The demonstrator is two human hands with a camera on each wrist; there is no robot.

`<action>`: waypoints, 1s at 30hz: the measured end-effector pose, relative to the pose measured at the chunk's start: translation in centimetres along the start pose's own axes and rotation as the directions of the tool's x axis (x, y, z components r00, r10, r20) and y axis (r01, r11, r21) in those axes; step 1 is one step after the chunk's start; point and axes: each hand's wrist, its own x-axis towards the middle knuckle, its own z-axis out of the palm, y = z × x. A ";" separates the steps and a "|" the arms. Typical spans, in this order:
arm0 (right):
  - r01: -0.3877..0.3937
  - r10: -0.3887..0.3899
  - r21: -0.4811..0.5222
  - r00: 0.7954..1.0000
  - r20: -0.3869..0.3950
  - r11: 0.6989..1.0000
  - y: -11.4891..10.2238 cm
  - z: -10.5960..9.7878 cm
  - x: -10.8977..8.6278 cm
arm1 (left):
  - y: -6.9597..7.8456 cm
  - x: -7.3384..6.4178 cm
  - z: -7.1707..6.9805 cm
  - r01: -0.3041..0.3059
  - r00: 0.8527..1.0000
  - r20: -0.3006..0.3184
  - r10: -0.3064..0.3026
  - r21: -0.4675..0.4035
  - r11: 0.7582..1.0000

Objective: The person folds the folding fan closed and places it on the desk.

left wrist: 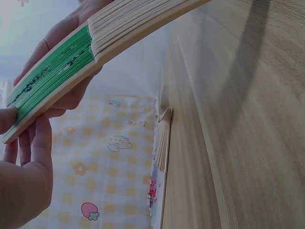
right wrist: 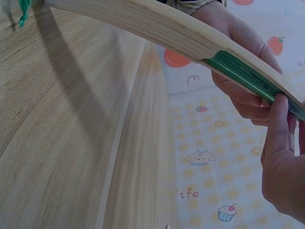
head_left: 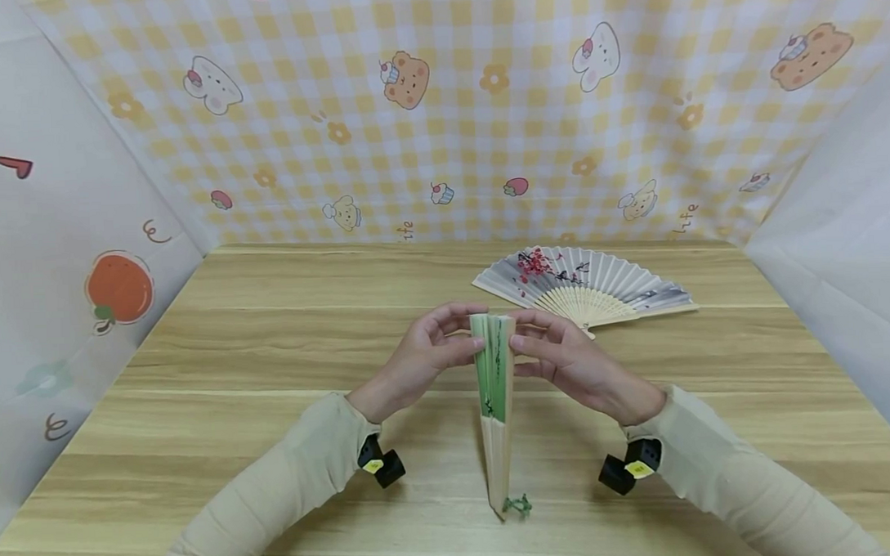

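A nearly folded hand fan [head_left: 496,391] with green cloth and pale wooden ribs stands between both hands, its cloth end up and its rib end low, near the viewer. My left hand [head_left: 424,354] pinches the left edge of the green end between thumb and fingers. From the other side my right hand [head_left: 569,359] grips the right edge near the top. In the left wrist view the green pleats [left wrist: 57,67] lie packed close together. A green tassel [head_left: 522,505] hangs at the narrow rib end.
Behind the right hand, a spread fan [head_left: 600,281] with grey cloth and red blossoms lies on the wooden table [head_left: 270,317]. A yellow checked curtain [head_left: 454,130] closes off the back, and white cloth [head_left: 68,242] hangs at the left side.
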 end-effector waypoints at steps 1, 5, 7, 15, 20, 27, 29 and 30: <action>0.003 -0.003 0.001 1.000 0.004 1.000 0.0 0.0 0.0 | 0.0 0.0 0.0 -0.001 1.000 0.000 0.001 0.001 1.000; 0.016 -0.016 0.004 1.000 0.008 1.000 0.1 -0.1 0.0 | 0.0 0.1 0.1 0.003 1.000 -0.011 -0.003 0.004 1.000; 0.019 -0.019 0.010 1.000 0.012 1.000 0.1 -0.1 0.0 | 0.0 0.1 0.1 0.008 1.000 -0.018 -0.008 0.005 1.000; -0.013 0.013 0.017 1.000 0.003 1.000 0.3 0.1 0.2 | 0.0 0.1 0.3 0.039 0.997 -0.067 -0.038 0.016 0.999; -0.029 0.029 0.016 0.999 -0.020 0.999 0.4 0.4 0.5 | 0.0 0.1 0.1 0.054 0.994 -0.096 -0.051 0.029 0.998; -0.049 0.053 0.044 0.995 -0.087 0.998 0.8 1.0 1.4 | 0.1 -0.1 -0.7 0.068 0.989 -0.134 -0.057 0.076 0.995; -0.051 0.056 0.051 0.993 -0.099 0.997 1.0 1.3 1.7 | 0.1 -0.2 -1.0 0.083 0.986 -0.149 -0.070 0.082 0.993; -0.051 0.056 0.050 0.993 -0.104 0.997 1.1 1.4 1.9 | 0.2 -0.3 -1.2 0.090 0.985 -0.156 -0.076 0.086 0.992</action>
